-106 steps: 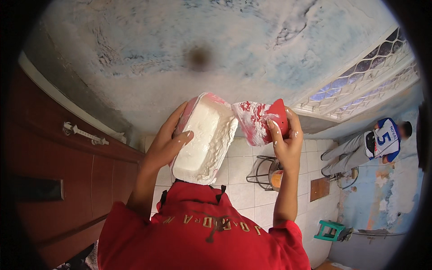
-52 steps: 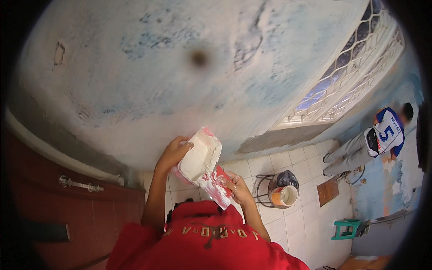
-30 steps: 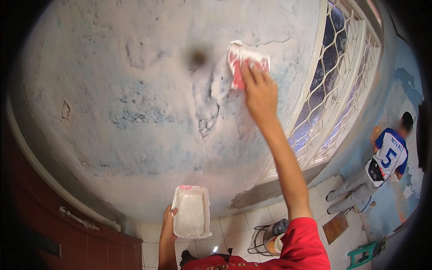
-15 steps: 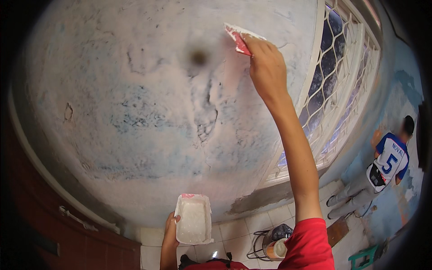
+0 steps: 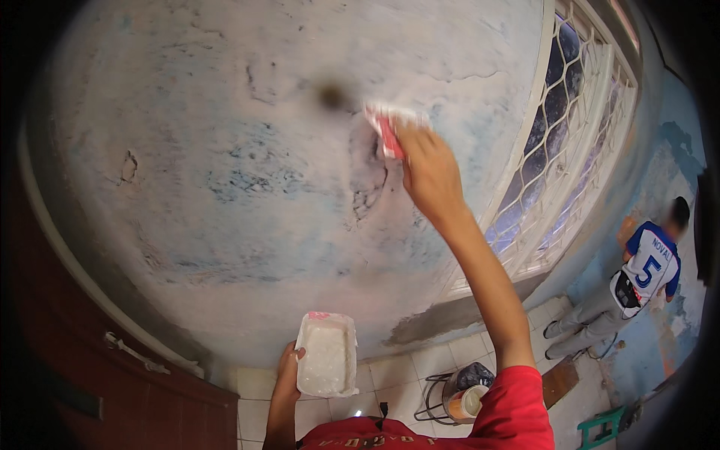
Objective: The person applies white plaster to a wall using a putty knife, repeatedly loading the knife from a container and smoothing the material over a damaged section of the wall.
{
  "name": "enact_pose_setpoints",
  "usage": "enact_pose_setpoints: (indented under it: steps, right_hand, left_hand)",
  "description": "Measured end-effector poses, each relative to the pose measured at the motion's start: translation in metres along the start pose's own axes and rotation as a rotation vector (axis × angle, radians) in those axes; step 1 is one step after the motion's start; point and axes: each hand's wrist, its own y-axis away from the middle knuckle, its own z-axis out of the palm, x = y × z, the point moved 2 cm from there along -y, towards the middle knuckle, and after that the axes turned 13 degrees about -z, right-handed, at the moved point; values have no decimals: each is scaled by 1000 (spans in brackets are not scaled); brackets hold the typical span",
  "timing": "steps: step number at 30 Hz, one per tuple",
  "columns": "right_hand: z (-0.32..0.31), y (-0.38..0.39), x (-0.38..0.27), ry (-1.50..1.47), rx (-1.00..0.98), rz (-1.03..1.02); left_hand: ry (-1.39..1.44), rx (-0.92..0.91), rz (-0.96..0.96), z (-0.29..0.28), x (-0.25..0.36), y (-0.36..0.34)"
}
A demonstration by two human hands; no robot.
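My right hand (image 5: 433, 171) grips a red putty spreader (image 5: 389, 133) smeared with white putty, its blade blurred by motion. The spreader is at the wall (image 5: 187, 112), just above a rough, cracked patch (image 5: 369, 196); whether the blade touches cannot be made out. Lower down, my left hand (image 5: 287, 373) holds a white rectangular tub (image 5: 352, 364) by its left side, thumb over the rim. White putty (image 5: 327, 351) lies in the tub, and pink smears mark its far rim. Uneven whitish putty coats the wall, with bluish and dark patches showing through.
A window with a white metal grille (image 5: 551, 127) is on the right. Beyond it a person (image 5: 649, 262) faces a blue wall. On the tiled floor (image 5: 394, 375) are a bucket (image 5: 466, 403) in a metal stand and a green stool (image 5: 601, 427). A brown door (image 5: 150, 405) stands lower left.
My right hand has moved down and slightly left along the wall with the spreader. The tub has shifted slightly up and right in the picture, still in my left hand.
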Motion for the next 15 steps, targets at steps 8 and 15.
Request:
enact_pose_setpoints:
  steps: [8,15]
  right_hand:
    - [90,120,-81,88,-108,5]
    - [41,50,-56,32,-72,61]
  left_hand:
    - [60,7,-4,-34,-2,10]
    - [49,-3,47,-65,2,46]
